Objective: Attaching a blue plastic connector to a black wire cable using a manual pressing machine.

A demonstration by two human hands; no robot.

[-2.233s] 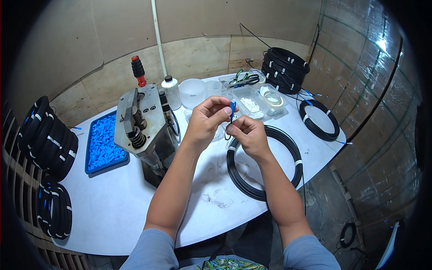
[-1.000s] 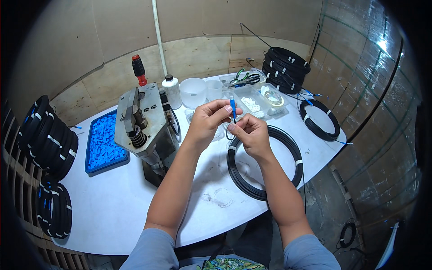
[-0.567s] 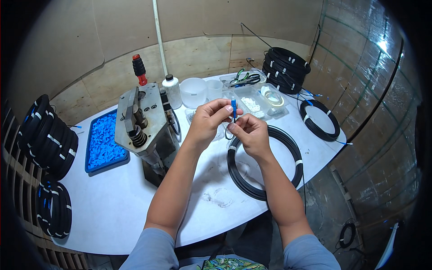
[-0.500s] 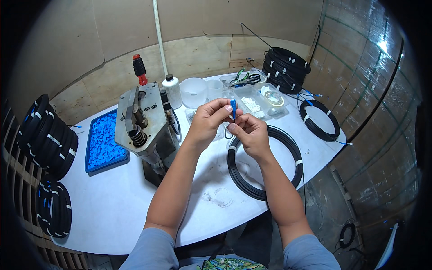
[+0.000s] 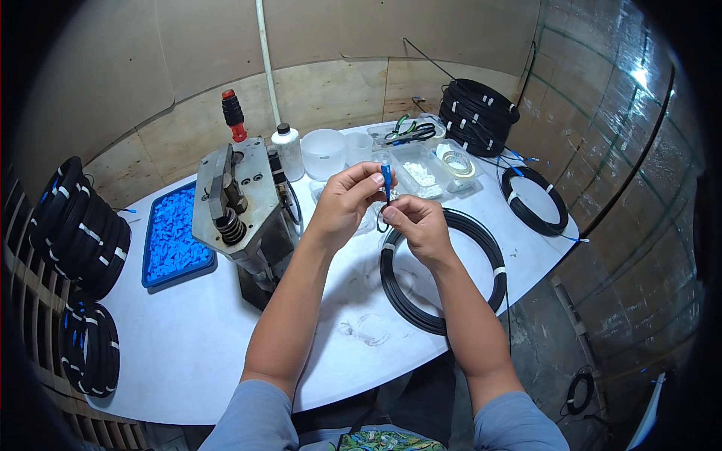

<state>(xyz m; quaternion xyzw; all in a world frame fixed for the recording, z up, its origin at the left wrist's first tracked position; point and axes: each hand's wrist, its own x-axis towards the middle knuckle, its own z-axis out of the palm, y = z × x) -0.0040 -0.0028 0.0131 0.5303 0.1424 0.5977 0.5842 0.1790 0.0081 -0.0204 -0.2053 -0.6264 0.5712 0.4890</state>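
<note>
Between my hands, above the table, a small blue cable connector [image 5: 386, 177] stands upright on the end of a thin black cable [image 5: 381, 223]. My left hand [image 5: 347, 197] is closed, pinching the connector's side between thumb and fingers. Just below it, my right hand [image 5: 418, 225] is closed on the cable close under the connector. The cable loops down from there toward a large coil of black cable [image 5: 389, 278], tied with white bands, lying beneath my right wrist. The fingertips partly hide the connector's lower end.
Left of my arms stands a metal hand press [image 5: 252, 184] with a red and black handle. Beyond it lies a blue tray [image 5: 179, 283] of small blue parts. Plastic boxes [image 5: 421, 174], a white bottle [image 5: 286, 152] and tubs line the back. Stacked cable coils [image 5: 479, 120] flank both sides.
The left fingers have shifted slightly left and opened up a view of more of the connector. Both hands stay nearly in place.
</note>
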